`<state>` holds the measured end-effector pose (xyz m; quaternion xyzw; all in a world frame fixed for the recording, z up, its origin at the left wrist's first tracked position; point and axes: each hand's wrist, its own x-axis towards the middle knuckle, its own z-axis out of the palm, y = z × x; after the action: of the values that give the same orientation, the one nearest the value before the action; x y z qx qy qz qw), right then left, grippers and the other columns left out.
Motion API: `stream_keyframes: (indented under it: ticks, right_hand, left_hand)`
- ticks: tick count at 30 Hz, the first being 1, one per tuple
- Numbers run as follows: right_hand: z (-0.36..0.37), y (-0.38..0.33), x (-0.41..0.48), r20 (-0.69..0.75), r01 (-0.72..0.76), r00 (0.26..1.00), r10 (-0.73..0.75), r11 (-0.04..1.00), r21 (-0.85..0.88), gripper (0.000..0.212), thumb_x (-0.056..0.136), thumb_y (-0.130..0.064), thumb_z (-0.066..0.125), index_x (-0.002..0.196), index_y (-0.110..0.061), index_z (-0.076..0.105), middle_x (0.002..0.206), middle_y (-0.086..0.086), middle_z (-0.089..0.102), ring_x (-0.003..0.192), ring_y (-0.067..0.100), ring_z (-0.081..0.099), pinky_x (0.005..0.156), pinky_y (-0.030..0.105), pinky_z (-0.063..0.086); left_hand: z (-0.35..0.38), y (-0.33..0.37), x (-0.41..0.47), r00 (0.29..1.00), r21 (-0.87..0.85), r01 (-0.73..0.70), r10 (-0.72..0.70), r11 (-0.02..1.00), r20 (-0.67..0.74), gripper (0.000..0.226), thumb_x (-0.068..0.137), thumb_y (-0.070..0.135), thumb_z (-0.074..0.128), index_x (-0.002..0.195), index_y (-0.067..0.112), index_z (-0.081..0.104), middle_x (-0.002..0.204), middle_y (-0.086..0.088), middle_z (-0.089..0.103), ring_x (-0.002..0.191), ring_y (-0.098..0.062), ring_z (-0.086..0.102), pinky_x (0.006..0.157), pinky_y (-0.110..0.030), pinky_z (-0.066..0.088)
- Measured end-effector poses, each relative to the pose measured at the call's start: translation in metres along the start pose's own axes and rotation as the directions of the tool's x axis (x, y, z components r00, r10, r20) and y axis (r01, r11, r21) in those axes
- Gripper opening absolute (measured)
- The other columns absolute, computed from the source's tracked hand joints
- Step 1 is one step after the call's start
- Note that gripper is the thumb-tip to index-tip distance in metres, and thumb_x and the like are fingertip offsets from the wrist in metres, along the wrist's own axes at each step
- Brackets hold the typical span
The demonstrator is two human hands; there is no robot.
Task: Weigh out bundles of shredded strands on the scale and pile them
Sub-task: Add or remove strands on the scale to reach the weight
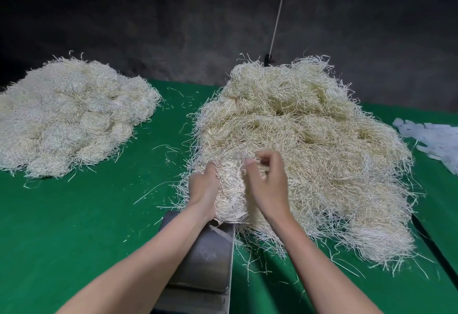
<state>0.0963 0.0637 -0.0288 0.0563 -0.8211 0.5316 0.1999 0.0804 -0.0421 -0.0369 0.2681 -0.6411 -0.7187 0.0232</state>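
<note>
Head view. Bundle (230, 189): pale cream shredded strands, thin and flat, bunched lengthwise into a thick hank with frayed ends. It sits at the near-left edge of the loose heap (317, 145), at the far end of the scale (208, 251) pan.

Left hand (203, 189): fingers curled round the bundle's left side.

Right hand (269, 187): thumb and fingers pinching strands at its top.

Rounded bundles form a pile (69, 115) on the green cloth (86, 227), well apart to the left.

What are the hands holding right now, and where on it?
A bundle of shredded strands: the left hand grips its left side, and the right hand pinches strands at its upper right.
</note>
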Motion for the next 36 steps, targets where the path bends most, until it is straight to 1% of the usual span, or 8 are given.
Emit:
stream_keyframes:
  ticks: [5,9,14,18,25,29,33,36]
  right_hand:
    - [0.007,-0.019,0.009,0.441,0.338,0.878,-0.186,0.894,-0.296,0.046,0.093,-0.059,0.018,0.136,-0.051,0.029,0.151,-0.013,0.026,0.139,0.011,0.025,0.109,0.035,0.02]
    - [0.003,0.0,0.017,0.369,-0.003,0.929,-0.008,1.0,0.029,0.034,0.1,-0.039,0.034,0.085,-0.037,0.064,0.075,-0.033,0.061,0.07,-0.017,0.05,0.081,0.023,0.045]
    - [0.004,0.023,0.024,0.036,-0.11,0.993,0.111,0.994,-0.012,0.035,0.098,-0.033,0.045,0.067,-0.026,0.061,0.066,-0.015,0.056,0.054,-0.005,0.041,0.059,0.02,0.036]
    - [0.006,0.015,0.033,-0.167,-0.202,0.964,0.208,0.978,0.057,0.038,0.1,-0.034,0.038,0.072,-0.012,0.05,0.063,-0.004,0.045,0.053,0.007,0.037,0.053,0.019,0.033]
    - [0.029,-0.004,0.005,0.086,0.141,0.988,-0.128,0.976,-0.167,0.037,0.097,-0.044,0.023,0.08,-0.021,0.045,0.072,-0.008,0.045,0.064,0.009,0.041,0.057,0.023,0.031]
    - [0.016,0.0,0.03,0.008,0.032,0.999,-0.032,0.993,-0.109,0.047,0.102,-0.028,0.034,0.056,-0.022,0.033,0.05,-0.007,0.034,0.045,0.006,0.028,0.047,0.025,0.02]
    - [0.022,0.003,0.028,-0.026,0.066,0.997,-0.069,0.994,-0.088,0.046,0.102,-0.026,0.036,0.056,-0.026,0.03,0.049,-0.01,0.032,0.045,0.003,0.036,0.045,0.021,0.021]
    - [0.022,0.002,0.029,-0.022,0.043,0.999,-0.045,0.997,-0.068,0.045,0.101,-0.028,0.035,0.057,-0.027,0.03,0.05,-0.011,0.032,0.046,0.003,0.038,0.046,0.021,0.019]
  left_hand:
    - [0.008,-0.005,-0.005,0.923,0.082,-0.232,0.193,0.969,0.334,0.026,0.103,0.021,0.035,0.085,0.028,0.052,0.087,0.008,0.062,0.078,-0.001,0.066,0.062,-0.014,0.051]
    - [0.001,0.013,0.003,0.86,0.034,-0.014,-0.005,0.999,0.51,0.051,0.095,0.045,0.043,0.134,0.013,0.049,0.142,-0.013,0.045,0.134,-0.026,0.038,0.112,-0.051,0.028]
    - [-0.009,0.005,0.001,0.877,0.288,-0.465,0.391,0.837,0.278,0.061,0.086,0.058,0.051,0.136,0.023,0.043,0.127,0.0,0.057,0.097,-0.003,0.055,0.069,-0.019,0.041]
    - [0.004,-0.008,-0.014,0.896,0.025,-0.068,0.05,0.997,0.441,0.083,0.075,0.073,0.044,0.142,0.025,0.037,0.141,-0.002,0.048,0.124,-0.022,0.051,0.095,-0.046,0.045]
    - [0.007,0.011,0.007,0.992,-0.32,0.002,0.039,0.947,0.12,0.042,0.095,0.036,0.056,0.058,0.015,0.062,0.053,-0.004,0.054,0.043,-0.016,0.056,0.04,-0.023,0.043]
    - [0.017,0.01,-0.007,0.986,-0.118,0.027,-0.007,0.993,0.168,0.058,0.095,0.051,0.045,0.133,0.007,0.044,0.126,-0.011,0.057,0.114,-0.022,0.054,0.095,-0.039,0.041]
    - [0.016,0.019,0.008,0.986,-0.091,-0.039,0.053,0.995,0.159,0.041,0.095,0.052,0.044,0.094,0.011,0.049,0.082,0.007,0.044,0.074,-0.005,0.043,0.076,-0.028,0.036]
    - [0.016,0.019,0.009,0.986,-0.113,-0.013,0.032,0.994,0.164,0.051,0.094,0.053,0.046,0.119,0.009,0.05,0.098,0.006,0.041,0.094,-0.01,0.041,0.095,-0.036,0.033]
